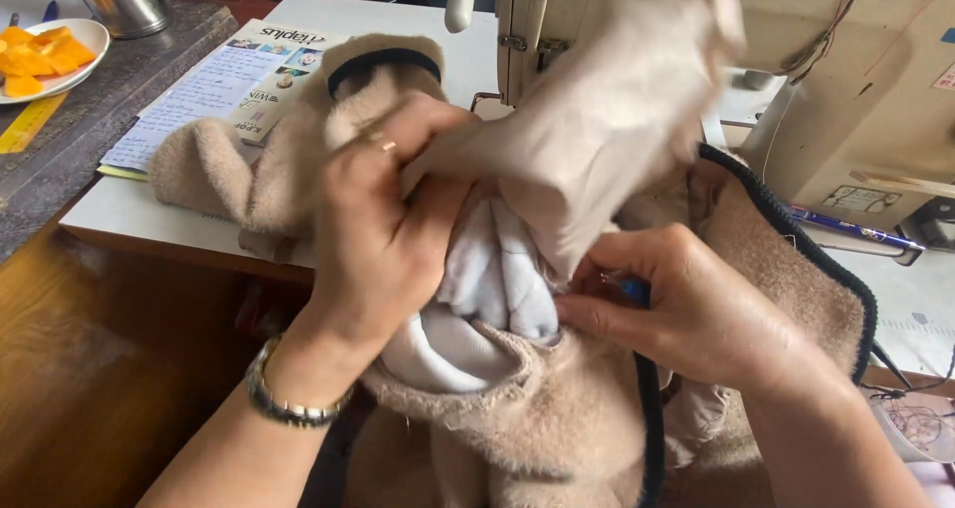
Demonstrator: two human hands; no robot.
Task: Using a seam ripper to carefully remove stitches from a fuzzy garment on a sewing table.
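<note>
a person's two bare hands work a fuzzy tan garment point(557, 418) edged in dark binding point(796, 239), bunched at the front edge of a white sewing table point(109, 209). the left hand point(383, 234), with a ring on one finger and a metal wristwatch point(284, 404) on the wrist, is closed on a fold of the garment's pale lining point(597, 110), fingers curled over the cloth and pressing it up and back. the right hand point(696, 309) sits just beside it, fingertips pinched together on the seam where white inner fabric point(497, 279) pushes out of the tan shell; a small blue object point(635, 289) shows between its fingers, too hidden to identify. the lifted lining is blurred. part of the garment trails to the left across the tabletop, touching a printed paper sheet point(214, 85). behind the hands stands a cream-coloured sewing machine point(856, 80), with a blue pen point(856, 229) lying at its base. to the far left, well apart from the work, a white plate of orange fruit pieces point(45, 55) and a metal cup point(119, 0) rest on a dark counter, a yellow ruler point(28, 122) lying near them.
</note>
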